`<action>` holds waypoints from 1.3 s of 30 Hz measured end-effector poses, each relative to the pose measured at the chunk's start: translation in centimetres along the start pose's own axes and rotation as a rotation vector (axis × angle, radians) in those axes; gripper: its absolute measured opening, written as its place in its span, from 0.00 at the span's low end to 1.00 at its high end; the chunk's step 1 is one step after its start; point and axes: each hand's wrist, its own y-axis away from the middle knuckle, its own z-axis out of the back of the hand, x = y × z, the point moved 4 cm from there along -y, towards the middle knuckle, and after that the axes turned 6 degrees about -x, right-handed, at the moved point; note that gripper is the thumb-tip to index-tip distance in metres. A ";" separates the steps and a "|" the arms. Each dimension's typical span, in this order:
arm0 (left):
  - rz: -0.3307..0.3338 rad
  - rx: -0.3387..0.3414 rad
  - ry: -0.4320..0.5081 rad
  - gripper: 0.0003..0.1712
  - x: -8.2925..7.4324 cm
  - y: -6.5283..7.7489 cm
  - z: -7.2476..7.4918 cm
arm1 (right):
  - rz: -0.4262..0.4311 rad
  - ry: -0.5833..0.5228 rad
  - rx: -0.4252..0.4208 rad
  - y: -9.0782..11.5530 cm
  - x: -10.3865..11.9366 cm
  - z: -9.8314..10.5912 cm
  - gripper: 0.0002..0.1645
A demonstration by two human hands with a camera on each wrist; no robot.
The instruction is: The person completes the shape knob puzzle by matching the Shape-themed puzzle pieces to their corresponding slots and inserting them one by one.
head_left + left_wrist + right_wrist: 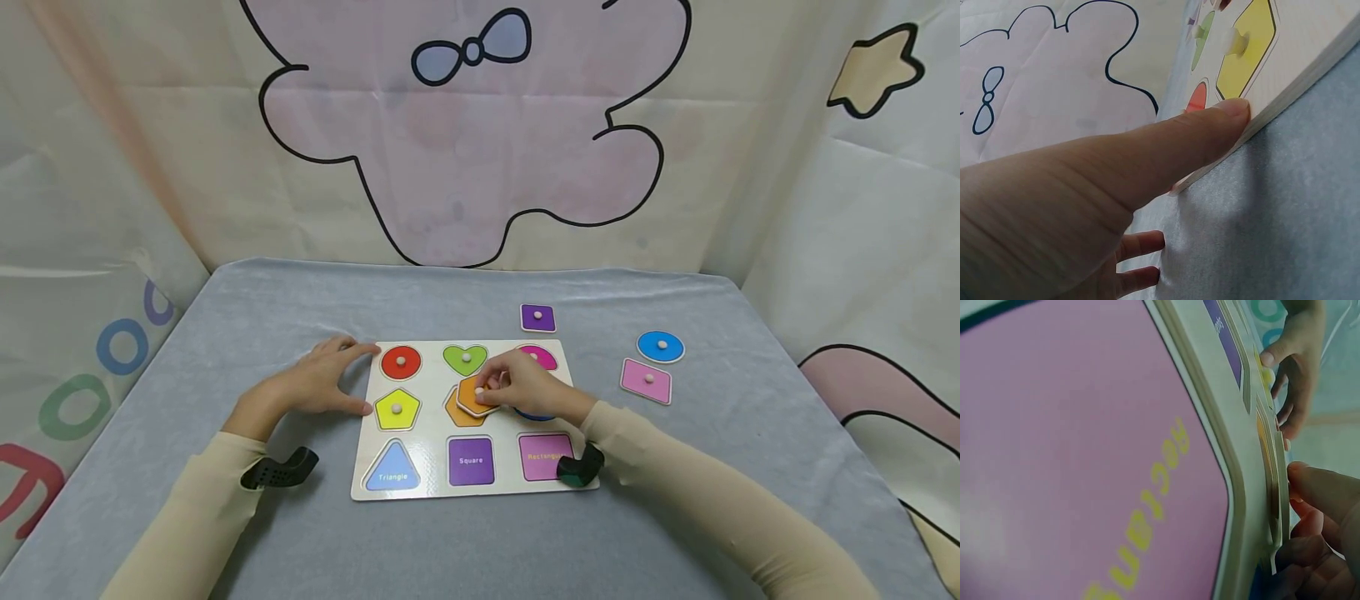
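A wooden shape puzzle board (432,450) lies on the table. My right hand (525,385) pinches the white knob of an orange hexagon piece (468,398), which sits askew over the orange hexagon recess (457,414). In the right wrist view the thumb and fingers (1319,494) meet at that piece's knob. My left hand (324,379) rests its thumb and a fingertip against the board's left edge, fingers spread; the left wrist view shows the thumb (1210,128) on the edge beside the yellow pentagon (1250,53). Red circle (392,364), green heart (454,357) and a magenta piece (546,358) sit in the board.
A purple square piece (531,323) lies behind the board. To its right are a blue oval piece (652,352) and a pink rectangle piece (636,374). Triangle (392,463), square (471,473) and rectangle (536,471) recesses show along the near row. Grey cloth (480,550) covers the table.
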 end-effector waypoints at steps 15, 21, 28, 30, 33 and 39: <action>0.000 -0.006 0.002 0.54 0.3 -0.1 -0.1 | -0.043 -0.010 0.010 -0.1 0.8 -1.1 0.04; -0.001 -0.010 0.005 0.53 0.4 -0.1 -0.1 | -0.067 -0.008 0.017 -0.1 1.0 -1.3 0.04; -0.001 -0.002 0.009 0.53 0.5 -0.1 -0.2 | -0.066 -0.004 0.012 -0.1 0.9 -1.6 0.05; 0.001 0.001 0.009 0.53 0.5 -0.1 -0.2 | -0.064 -0.008 0.013 -0.2 1.0 -1.7 0.05; 0.004 0.003 0.011 0.53 0.6 -0.1 -0.3 | -0.057 -0.010 0.013 -0.2 1.0 -1.8 0.05; 0.000 0.001 0.011 0.53 0.4 -0.1 -0.2 | -0.055 0.007 0.011 -0.1 1.1 -1.9 0.06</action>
